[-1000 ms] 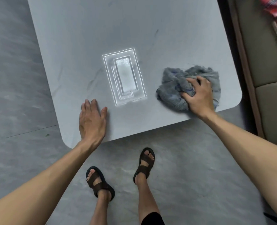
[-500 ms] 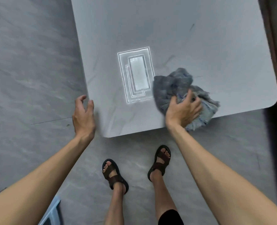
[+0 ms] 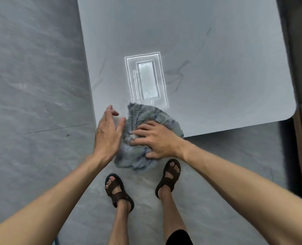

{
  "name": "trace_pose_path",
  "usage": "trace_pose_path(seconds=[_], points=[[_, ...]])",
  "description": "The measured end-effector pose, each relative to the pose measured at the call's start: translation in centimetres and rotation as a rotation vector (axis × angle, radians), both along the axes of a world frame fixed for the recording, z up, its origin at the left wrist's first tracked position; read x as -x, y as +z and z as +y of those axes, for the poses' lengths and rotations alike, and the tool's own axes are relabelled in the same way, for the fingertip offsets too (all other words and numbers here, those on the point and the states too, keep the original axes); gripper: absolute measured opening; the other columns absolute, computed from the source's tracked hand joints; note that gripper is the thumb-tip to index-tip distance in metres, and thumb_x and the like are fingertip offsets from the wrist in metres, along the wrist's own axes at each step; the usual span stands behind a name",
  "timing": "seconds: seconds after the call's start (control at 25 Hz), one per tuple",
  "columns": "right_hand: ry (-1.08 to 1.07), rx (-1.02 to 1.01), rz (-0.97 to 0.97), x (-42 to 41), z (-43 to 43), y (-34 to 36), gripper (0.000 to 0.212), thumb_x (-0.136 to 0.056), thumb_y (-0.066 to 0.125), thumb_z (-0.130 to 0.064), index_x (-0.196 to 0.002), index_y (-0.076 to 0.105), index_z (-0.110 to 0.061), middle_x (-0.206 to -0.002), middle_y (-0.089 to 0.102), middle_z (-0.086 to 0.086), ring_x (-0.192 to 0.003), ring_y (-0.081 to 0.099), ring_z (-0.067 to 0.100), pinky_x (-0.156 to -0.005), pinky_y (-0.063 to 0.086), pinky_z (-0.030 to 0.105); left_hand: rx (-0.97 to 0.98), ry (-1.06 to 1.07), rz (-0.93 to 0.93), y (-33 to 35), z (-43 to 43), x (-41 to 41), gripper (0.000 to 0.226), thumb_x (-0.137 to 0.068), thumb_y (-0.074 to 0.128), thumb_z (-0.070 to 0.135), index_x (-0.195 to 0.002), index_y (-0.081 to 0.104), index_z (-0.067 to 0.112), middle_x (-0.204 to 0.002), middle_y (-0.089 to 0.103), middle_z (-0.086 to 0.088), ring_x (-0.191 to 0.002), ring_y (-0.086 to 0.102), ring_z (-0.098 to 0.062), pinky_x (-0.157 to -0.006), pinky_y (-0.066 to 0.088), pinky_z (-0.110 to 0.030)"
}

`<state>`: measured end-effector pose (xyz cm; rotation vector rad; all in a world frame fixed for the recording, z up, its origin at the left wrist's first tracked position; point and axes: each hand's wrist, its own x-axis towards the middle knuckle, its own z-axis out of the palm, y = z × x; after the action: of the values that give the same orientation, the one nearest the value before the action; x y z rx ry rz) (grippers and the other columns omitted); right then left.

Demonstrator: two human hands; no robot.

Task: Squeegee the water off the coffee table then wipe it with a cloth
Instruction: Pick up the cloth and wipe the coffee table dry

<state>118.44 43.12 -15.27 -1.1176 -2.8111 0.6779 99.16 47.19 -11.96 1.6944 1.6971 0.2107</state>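
1. The right hand (image 3: 158,140) lies on the grey cloth (image 3: 146,131) with fingers (image 3: 139,134) spread flat, pressing rather than clenching.
2. The left hand (image 3: 107,133) stands edge-on just left of the cloth, fingers loose and open, thumb touching its left side.
3. The cloth is bunched at the desk's (image 3: 217,50) near-left corner, its lower part hanging past the near edge.
4. A bright rectangular reflection (image 3: 146,78) shows just beyond the cloth.
5. Sandalled feet (image 3: 118,191) stand on the floor (image 3: 31,76) below.
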Motion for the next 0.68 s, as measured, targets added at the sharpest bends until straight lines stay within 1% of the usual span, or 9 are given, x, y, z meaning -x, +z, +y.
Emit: trace_pose_path(seconds=[0.08,0.16,0.24,0.32,0.4,0.48,0.56,0.64,0.68], points=[[0.053,0.026,-0.054,-6.1,0.5,-0.1,0.059,-0.075,0.061,-0.041,-0.131,0.055,-0.028,-0.138,0.055,0.004,-0.125,0.046,0.026,-0.106,0.035,0.043,0.004,-0.054,0.001,-0.4,-0.2,-2.5,0.045,-0.097,0.040,0.044,-0.133,0.035,0.018,-0.145,0.042,0.002,-0.133,0.041,-0.020,-0.101,0.032,-0.031],[-0.152,0.044,-0.100,-13.7,0.4,0.2,0.058,-0.076,0.056,-0.040,-0.132,0.056,-0.026,-0.138,0.055,0.003,-0.127,0.045,0.027,-0.107,0.033,0.042,0.014,-0.112,0.003,-0.5,-0.2,-5.5,0.042,-0.097,0.041,0.044,-0.131,0.036,0.019,-0.146,0.040,0.001,-0.133,0.040,-0.021,-0.103,0.034,-0.033],[-0.529,0.041,-0.070,-21.8,-0.6,0.5,0.056,-0.074,0.055,-0.035,-0.127,0.060,-0.019,-0.133,0.058,0.007,-0.124,0.049,0.031,-0.106,0.034,0.039,0.019,-0.174,0.032,-0.5,0.0,-8.9,0.041,-0.097,0.043,0.043,-0.128,0.036,0.019,-0.148,0.038,-0.004,-0.134,0.040,-0.025,-0.108,0.036,-0.038],[-1.017,0.003,0.000,-28.0,-2.4,0.7,0.053,-0.073,0.057,-0.027,-0.124,0.061,-0.014,-0.128,0.060,0.011,-0.122,0.050,0.034,-0.106,0.033,0.038,0.028,-0.233,0.098,-0.6,0.2,-12.2,0.040,-0.096,0.045,0.042,-0.126,0.039,0.016,-0.145,0.039,-0.010,-0.132,0.041,-0.030,-0.108,0.038,-0.047],[-1.526,-0.040,-0.028,-31.0,-3.3,0.4,0.053,-0.076,0.058,-0.027,-0.128,0.057,-0.013,-0.127,0.058,0.014,-0.122,0.047,0.033,-0.106,0.032,0.040,0.040,-0.266,0.195,-0.6,0.6,-14.7,0.041,-0.096,0.045,0.041,-0.123,0.043,0.012,-0.143,0.038,-0.016,-0.132,0.039,-0.034,-0.107,0.038,-0.049],[-1.985,-0.033,-0.130,-30.8,-2.8,0.0,0.056,-0.079,0.056,-0.033,-0.133,0.053,-0.019,-0.131,0.055,0.014,-0.126,0.043,0.032,-0.107,0.028,0.041,0.060,-0.266,0.290,-0.6,1.0,-16.4,0.037,-0.096,0.043,0.038,-0.119,0.046,0.009,-0.143,0.037,-0.021,-0.134,0.037,-0.037,-0.104,0.041,-0.048],[-2.299,0.027,-0.172,-27.7,-0.5,0.4,0.058,-0.079,0.054,-0.038,-0.135,0.050,-0.023,-0.132,0.054,0.015,-0.127,0.041,0.032,-0.106,0.024,0.041,0.041,-0.262,0.319,-0.2,1.6,-16.9,0.028,-0.096,0.041,0.033,-0.112,0.046,0.010,-0.131,0.046,-0.022,-0.121,0.047,-0.037,-0.087,0.045,-0.044],[-2.317,0.077,-0.173,-22.5,1.8,0.7,0.061,-0.079,0.056,-0.038,-0.137,0.047,-0.023,-0.131,0.052,0.017,-0.124,0.042,0.033,-0.101,0.025,0.042,0.004,-0.258,0.273,0.3,2.4,-16.6,0.017,-0.095,0.040,0.028,-0.104,0.044,0.015,-0.104,0.055,-0.012,-0.093,0.055,-0.032,-0.072,0.042,-0.039],[-2.204,0.039,-0.178,-19.4,2.4,0.4,0.061,-0.079,0.058,-0.037,-0.137,0.047,-0.022,-0.131,0.052,0.017,-0.123,0.043,0.034,-0.101,0.027,0.043,0.008,-0.219,0.231,0.5,2.8,-16.2,0.013,-0.093,0.041,0.027,-0.102,0.043,0.018,-0.094,0.057,-0.007,-0.083,0.056,-0.030,-0.069,0.042,-0.037]])
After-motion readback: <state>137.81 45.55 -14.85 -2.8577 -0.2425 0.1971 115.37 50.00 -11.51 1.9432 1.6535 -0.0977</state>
